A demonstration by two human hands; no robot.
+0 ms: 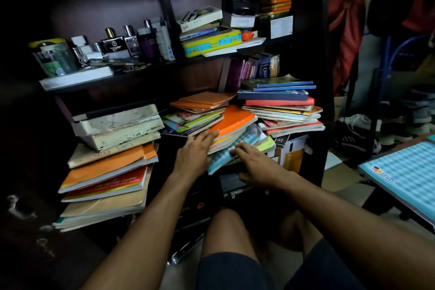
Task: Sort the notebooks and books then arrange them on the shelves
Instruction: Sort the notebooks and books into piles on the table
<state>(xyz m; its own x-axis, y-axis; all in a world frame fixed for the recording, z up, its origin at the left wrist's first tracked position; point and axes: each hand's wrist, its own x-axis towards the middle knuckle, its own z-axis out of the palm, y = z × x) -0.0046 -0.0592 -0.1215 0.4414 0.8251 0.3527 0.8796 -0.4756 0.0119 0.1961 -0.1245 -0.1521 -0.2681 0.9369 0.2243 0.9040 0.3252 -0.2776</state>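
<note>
A tilted stack of notebooks topped by an orange notebook (233,120) juts out of the dark shelf unit (313,59) at centre. My left hand (195,150) lies against the stack's left front edge, fingers straight. My right hand (254,162) rests on the blue checkered notebook (223,155) at the stack's bottom, thumb below it. Behind sit a pile of thin orange and green notebooks (200,110) and a taller book pile (282,103) at right. Another book pile (110,162) leans at lower left.
Perfume bottles (122,42) and a jar line the upper shelf's left half; a yellow case (211,42) and boxes fill its right. Upright books with a dictionary (263,66) stand behind. A blue checkered notebook (404,172) lies on a surface at right. My knees are below.
</note>
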